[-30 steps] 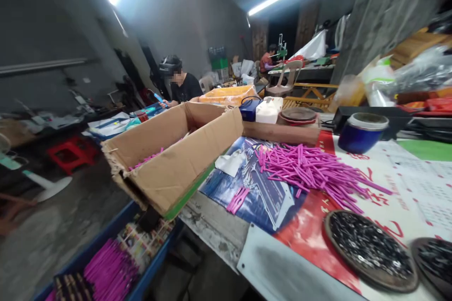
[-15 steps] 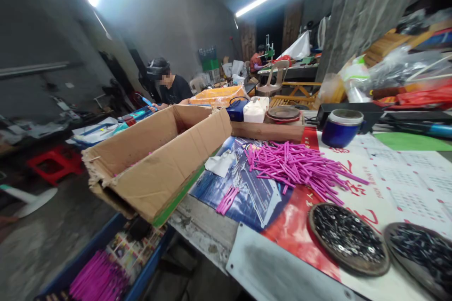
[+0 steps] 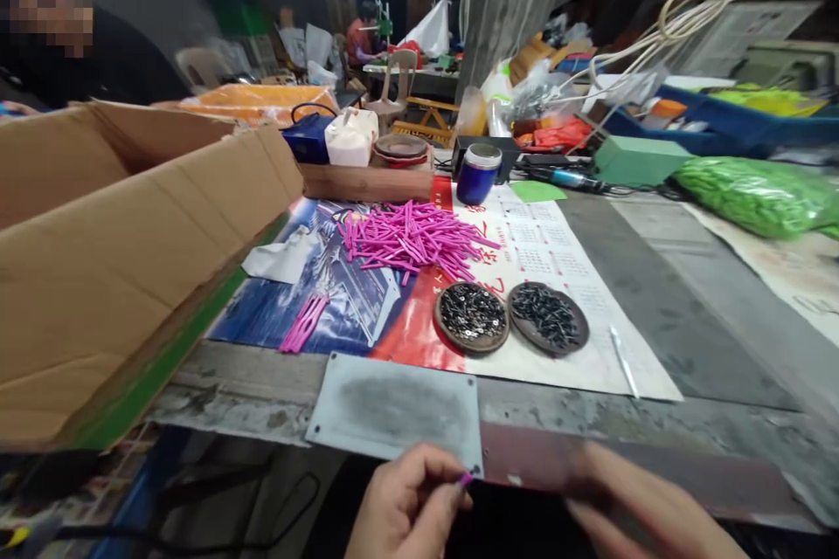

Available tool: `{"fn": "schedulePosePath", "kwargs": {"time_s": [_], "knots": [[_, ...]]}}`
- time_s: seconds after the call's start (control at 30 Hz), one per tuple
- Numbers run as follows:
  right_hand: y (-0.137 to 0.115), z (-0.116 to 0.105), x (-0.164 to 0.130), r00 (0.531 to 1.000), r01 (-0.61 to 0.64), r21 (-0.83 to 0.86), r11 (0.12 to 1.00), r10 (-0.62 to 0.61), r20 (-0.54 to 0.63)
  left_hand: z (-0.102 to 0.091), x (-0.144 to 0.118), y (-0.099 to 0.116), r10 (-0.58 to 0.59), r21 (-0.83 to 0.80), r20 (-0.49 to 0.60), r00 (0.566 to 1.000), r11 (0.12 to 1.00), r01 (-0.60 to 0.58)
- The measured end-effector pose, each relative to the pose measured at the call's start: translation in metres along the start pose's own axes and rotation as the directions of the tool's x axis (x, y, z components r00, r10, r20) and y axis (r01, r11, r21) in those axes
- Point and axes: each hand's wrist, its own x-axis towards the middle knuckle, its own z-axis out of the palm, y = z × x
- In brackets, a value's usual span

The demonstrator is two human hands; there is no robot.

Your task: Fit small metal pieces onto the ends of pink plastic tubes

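At the bottom edge, my left hand [image 3: 410, 507] pinches the tip of a small pink stick [image 3: 465, 479] just in front of a grey metal plate [image 3: 393, 406]. My right hand [image 3: 646, 507] is beside it, blurred by motion, fingers pointing toward the left hand; I see nothing in it. Farther back, a pile of pink sticks [image 3: 412, 240] lies on a printed sheet. A small bundle of pink sticks [image 3: 302, 325] lies nearer the table edge. Two round dishes of small dark metal parts [image 3: 472, 316] [image 3: 549, 317] sit side by side.
A large open cardboard box [image 3: 118, 253] overhangs the table on the left. A blue cup [image 3: 478, 173], a wooden block [image 3: 367, 183] and a green bag [image 3: 753, 192] stand behind. A thin white tool [image 3: 622, 358] lies right of the dishes. Other people work at the back.
The view has swung right and down over the table. Both my hands have come into view at the bottom, the left one pinching a pink stick.
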Motion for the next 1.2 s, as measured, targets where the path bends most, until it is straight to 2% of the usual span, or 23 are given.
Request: {"fn": "schedulePosePath", "kwargs": {"time_s": [0.1,0.17,0.2,0.3,0.37,0.5,0.67,0.77,0.9,1.03,1.1,1.2], "knots": [[-0.015,0.008,0.054,0.994,0.106,-0.173,0.979,-0.107,0.001,-0.002,-0.007,0.002,0.04,0.019,-0.07,0.997,0.999,-0.038],[-0.018,0.015,0.091,0.983,0.181,-0.285,0.941,-0.183,0.019,-0.007,-0.009,0.0,0.047,0.03,-0.06,0.997,0.999,-0.045],[-0.018,0.018,0.105,0.979,0.205,-0.345,0.916,-0.195,0.064,-0.01,-0.01,-0.001,0.043,0.03,-0.046,0.998,0.999,-0.042],[-0.013,0.027,0.131,0.971,0.236,-0.438,0.868,-0.196,0.135,-0.017,-0.011,-0.004,0.014,0.014,-0.021,1.0,1.0,-0.014],[-0.01,0.031,0.137,0.968,0.247,-0.451,0.858,-0.195,0.16,-0.018,-0.012,-0.004,0.006,0.003,-0.05,0.999,1.0,-0.006],[-0.009,0.032,0.143,0.958,0.277,-0.465,0.841,-0.206,0.199,-0.013,-0.011,0.003,0.004,-0.052,-0.127,0.992,0.999,-0.01],[-0.011,0.02,0.15,0.955,0.273,-0.431,0.86,-0.19,0.226,-0.01,-0.006,0.013,-0.028,-0.114,-0.118,0.993,0.993,0.015],[-0.019,0.013,0.138,0.959,0.253,-0.368,0.895,-0.183,0.215,-0.009,-0.005,0.012,-0.023,-0.182,-0.144,0.989,0.983,-0.004],[-0.047,0.018,0.102,0.964,0.26,-0.096,0.961,-0.253,0.081,-0.003,-0.006,0.009,-0.034,-0.284,-0.193,0.981,0.958,-0.022],[-0.071,0.041,0.074,0.962,0.274,0.091,0.957,-0.272,-0.026,0.008,-0.008,0.01,-0.03,-0.327,-0.221,0.975,0.944,-0.045],[-0.075,0.054,0.068,0.963,0.264,0.14,0.954,-0.252,-0.094,0.013,-0.009,0.01,-0.024,-0.333,-0.242,0.97,0.941,-0.06],[-0.076,0.066,0.062,0.95,0.27,0.124,0.955,-0.243,-0.195,0.017,-0.01,0.011,-0.033,-0.341,-0.281,0.959,0.938,-0.068]]}}
